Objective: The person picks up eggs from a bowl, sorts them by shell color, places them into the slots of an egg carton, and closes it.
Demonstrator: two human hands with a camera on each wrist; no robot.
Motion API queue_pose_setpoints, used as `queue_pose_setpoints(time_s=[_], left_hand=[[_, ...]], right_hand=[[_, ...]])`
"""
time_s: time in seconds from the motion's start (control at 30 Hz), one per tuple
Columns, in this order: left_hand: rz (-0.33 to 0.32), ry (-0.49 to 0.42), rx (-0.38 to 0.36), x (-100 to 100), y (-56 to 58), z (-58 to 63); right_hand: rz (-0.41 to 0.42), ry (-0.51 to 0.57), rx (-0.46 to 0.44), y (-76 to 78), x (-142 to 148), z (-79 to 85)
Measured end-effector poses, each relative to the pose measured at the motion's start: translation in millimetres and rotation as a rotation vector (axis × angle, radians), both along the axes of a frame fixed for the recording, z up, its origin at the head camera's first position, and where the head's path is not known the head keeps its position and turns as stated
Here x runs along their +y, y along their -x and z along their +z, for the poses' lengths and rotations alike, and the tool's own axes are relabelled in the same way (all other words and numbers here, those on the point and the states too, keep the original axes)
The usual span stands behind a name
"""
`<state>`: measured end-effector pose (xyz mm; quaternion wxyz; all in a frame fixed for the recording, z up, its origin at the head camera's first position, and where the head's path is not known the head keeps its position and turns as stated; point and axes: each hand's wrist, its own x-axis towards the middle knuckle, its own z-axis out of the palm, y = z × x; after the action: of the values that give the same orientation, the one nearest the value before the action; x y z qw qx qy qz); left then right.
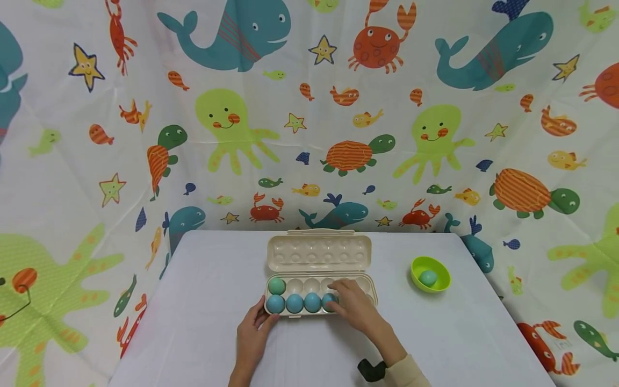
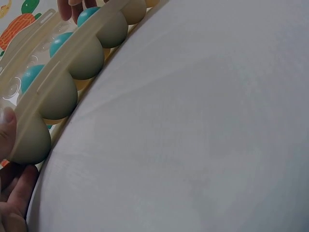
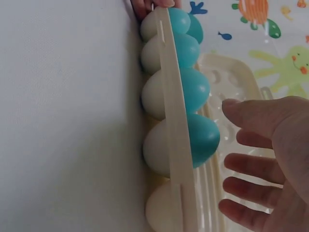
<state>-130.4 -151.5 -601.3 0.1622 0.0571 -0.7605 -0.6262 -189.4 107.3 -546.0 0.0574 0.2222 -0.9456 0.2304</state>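
Observation:
A beige egg carton (image 1: 369, 290) lies on the table with its lid (image 1: 319, 244) folded back. Several blue eggs (image 1: 294, 303) fill the front row from the left, and a green egg (image 1: 276, 286) occupies the rear left cup. My left hand (image 1: 252, 333) grips the carton's left end, thumb (image 2: 6, 133) on the rim and fingers beneath. Over the carton's right part is my right hand (image 1: 358, 306), its fingers loosely spread beside the rightmost blue egg (image 3: 203, 140). In the right wrist view a gap shows between that egg and the fingers, with nothing held.
To the right stands a lime green bowl (image 1: 444, 286) with one green egg (image 1: 428, 278) inside. A white cloth covers the table (image 1: 203, 301). Behind it hangs a curtain (image 1: 290, 150) printed with sea animals. A dark object (image 1: 371, 371) shows by the right wrist.

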Motion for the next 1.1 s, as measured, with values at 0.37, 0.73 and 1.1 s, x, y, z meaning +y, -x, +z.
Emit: queue_pose_setpoints(time_s=[0.37, 0.73, 1.1], left_hand=[[0.007, 0.007, -0.004, -0.1, -0.4, 1.1], [0.011, 0.032, -0.008, -3.0, 10.8, -32.9], [0.009, -0.027, 0.022, -4.8, 11.6, -34.8]], right_hand=[[-0.059, -0.009, 0.062, 2.0, 19.0, 17.9], [-0.145, -0.010, 0.118, 16.5, 61.6, 27.8], [-0.271, 0.001, 0.120, 32.2, 108.9, 35.3]])
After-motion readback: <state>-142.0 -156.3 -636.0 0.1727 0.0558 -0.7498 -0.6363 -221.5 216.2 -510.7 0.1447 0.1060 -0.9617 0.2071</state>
